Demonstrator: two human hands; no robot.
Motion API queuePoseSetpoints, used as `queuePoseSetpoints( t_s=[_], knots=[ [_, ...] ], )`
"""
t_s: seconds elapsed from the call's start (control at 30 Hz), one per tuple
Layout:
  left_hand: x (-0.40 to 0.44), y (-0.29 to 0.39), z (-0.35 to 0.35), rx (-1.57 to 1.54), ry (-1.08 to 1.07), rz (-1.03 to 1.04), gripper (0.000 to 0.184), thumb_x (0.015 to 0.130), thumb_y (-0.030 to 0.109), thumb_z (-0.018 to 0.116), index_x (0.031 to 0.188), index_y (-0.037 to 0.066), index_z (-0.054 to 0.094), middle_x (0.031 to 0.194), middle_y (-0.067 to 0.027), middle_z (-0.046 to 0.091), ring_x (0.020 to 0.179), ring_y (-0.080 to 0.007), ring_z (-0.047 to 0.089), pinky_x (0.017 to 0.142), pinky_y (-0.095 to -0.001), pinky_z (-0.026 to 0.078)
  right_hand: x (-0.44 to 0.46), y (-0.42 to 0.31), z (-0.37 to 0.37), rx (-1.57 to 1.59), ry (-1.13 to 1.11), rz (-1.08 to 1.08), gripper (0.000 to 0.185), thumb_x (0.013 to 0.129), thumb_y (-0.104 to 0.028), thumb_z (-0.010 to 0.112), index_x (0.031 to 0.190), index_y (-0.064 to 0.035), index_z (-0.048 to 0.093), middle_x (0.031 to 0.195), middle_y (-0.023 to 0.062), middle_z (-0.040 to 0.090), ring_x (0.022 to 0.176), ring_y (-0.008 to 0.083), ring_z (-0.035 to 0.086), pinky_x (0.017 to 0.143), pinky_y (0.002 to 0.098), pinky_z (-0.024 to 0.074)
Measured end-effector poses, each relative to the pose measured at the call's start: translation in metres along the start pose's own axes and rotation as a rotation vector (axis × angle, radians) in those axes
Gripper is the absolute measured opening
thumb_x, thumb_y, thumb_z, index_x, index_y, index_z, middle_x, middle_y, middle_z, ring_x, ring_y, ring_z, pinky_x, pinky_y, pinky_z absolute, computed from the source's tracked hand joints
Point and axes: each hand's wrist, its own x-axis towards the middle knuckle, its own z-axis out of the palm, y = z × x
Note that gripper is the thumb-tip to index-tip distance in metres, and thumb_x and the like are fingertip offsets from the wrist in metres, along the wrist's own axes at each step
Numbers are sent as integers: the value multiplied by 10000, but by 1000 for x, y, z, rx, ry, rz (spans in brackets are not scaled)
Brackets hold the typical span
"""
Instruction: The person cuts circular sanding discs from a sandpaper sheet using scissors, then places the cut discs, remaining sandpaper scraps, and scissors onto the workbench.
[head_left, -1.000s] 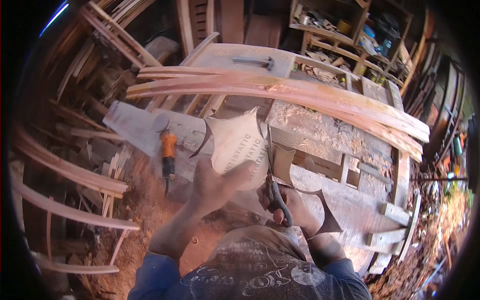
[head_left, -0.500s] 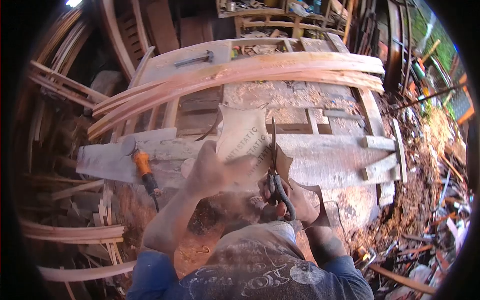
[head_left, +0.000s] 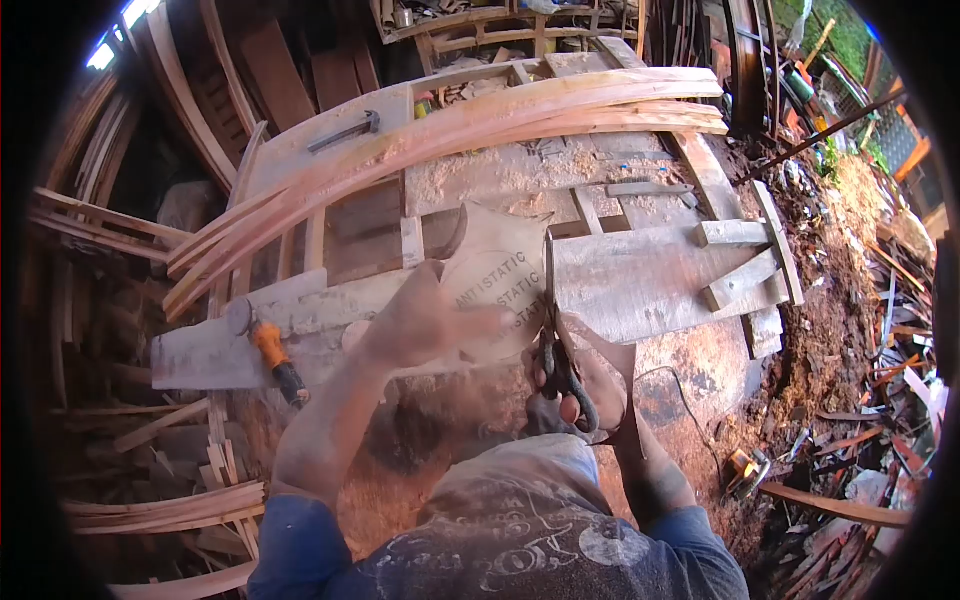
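Observation:
My left hand [head_left: 415, 318] grips a pale sheet of sandpaper [head_left: 497, 250] by its left side, fingers lying across its face. "ANTISTATIC" is printed repeatedly on the sheet, and its edges curl. In my right hand [head_left: 592, 385] are scissors [head_left: 569, 388] with dark handles. Their blades point away from me along the sheet's right edge. A narrow brown strip [head_left: 628, 385] of the sheet drapes over my right hand and hangs by the wrist. Both hands are above the near edge of a plank workbench [head_left: 640, 275].
An orange-and-black power tool [head_left: 268, 345] rests on the bench at left. Long curved boards [head_left: 450, 120] cross the bench, with a hammer [head_left: 345, 132] behind them. Wood shavings and scrap [head_left: 850, 400] cover the ground at right. Cut slats [head_left: 170, 510] are stacked at lower left.
The view has turned, so the bench appears tilted and shifted left. The scissors stay at the sheet's right edge, and the brown strip now hangs lower over my right hand.

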Motion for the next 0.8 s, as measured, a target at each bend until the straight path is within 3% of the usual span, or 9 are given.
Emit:
queuePoseSetpoints(
  t_s=[0.03, 0.13, 0.2, 0.33, 0.43, 0.47, 0.57, 0.67, 0.8],
  knots=[
    [4, 4, 4, 10, 1, -5, 425, 822, 121, 792, 1198, -7, 641, 1001, -61, 718, 889, -121, 671, 735, -290, 554, -1, 3, -6, 11, -7, 6, 375, 756, -302, 835, 927, -48, 618, 867, -8, 559, 787, 96, 543, 684, 262, 444],
    [26, 10, 10, 125, -26, -76, 517, 805, 51, 788, 1281, 10, 592, 1117, -64, 692, 1022, -125, 638, 897, -301, 530, -9, 4, -29, 98, -9, 87, 368, 754, -288, 831, 916, -45, 607, 869, -10, 557, 784, 90, 530, 682, 269, 438],
    [45, 8, 15, 194, -50, -55, 556, 792, 102, 811, 1293, 8, 588, 1106, -68, 701, 999, -140, 650, 900, -313, 525, -14, -5, -44, 234, 5, 213, 373, 749, -287, 831, 911, -43, 599, 873, -5, 554, 790, 92, 519, 681, 277, 429],
    [86, 13, 39, 98, -100, -14, 640, 769, 124, 832, 1336, 10, 558, 1156, -78, 691, 1031, -153, 644, 945, -326, 505, -13, -5, -91, 74, -7, 167, 378, 751, -292, 816, 925, -60, 573, 855, -5, 533, 797, 111, 495, 695, 294, 423],
    [114, 25, 58, 176, -127, -10, 572, 765, 71, 824, 1283, -13, 595, 1109, -89, 711, 960, -150, 670, 852, -308, 552, -9, -14, -129, -150, -9, -7, 390, 760, -335, 803, 902, -74, 551, 835, 9, 524, 783, 128, 493, 695, 301, 423],
    [123, 26, 63, 157, -140, -22, 578, 761, 70, 826, 1284, -12, 594, 1105, -89, 711, 957, -151, 671, 848, -309, 553, -12, -15, -135, -102, 21, 19, 437, 764, -411, 802, 879, -82, 538, 816, 27, 511, 772, 143, 496, 690, 316, 423],
    [144, 27, 74, 128, -153, -51, 592, 751, 65, 828, 1287, -9, 588, 1095, -91, 711, 950, -153, 675, 839, -310, 556, -12, -16, -164, -112, -37, 141, 427, 754, -366, 832, 883, -77, 545, 819, 5, 517, 765, 122, 494, 677, 302, 422],
    [159, 29, 83, 131, -154, -65, 601, 747, 62, 823, 1293, -7, 582, 1096, -90, 708, 955, -155, 676, 838, -310, 557, -12, -20, -173, 75, -4, 165, 714, 651, -729, 794, 855, -90, 548, 829, -38, 493, 736, 75, 444, 636, 255, 350],
    [175, 20, 82, 123, -191, -150, 568, 772, 78, 815, 1290, 15, 591, 1111, -71, 703, 993, -150, 657, 906, -313, 525, -12, -7, -189, 208, -19, 179, 650, 638, -633, 860, 823, -88, 557, 804, -52, 494, 732, 58, 452, 620, 252, 354]
  ],
)
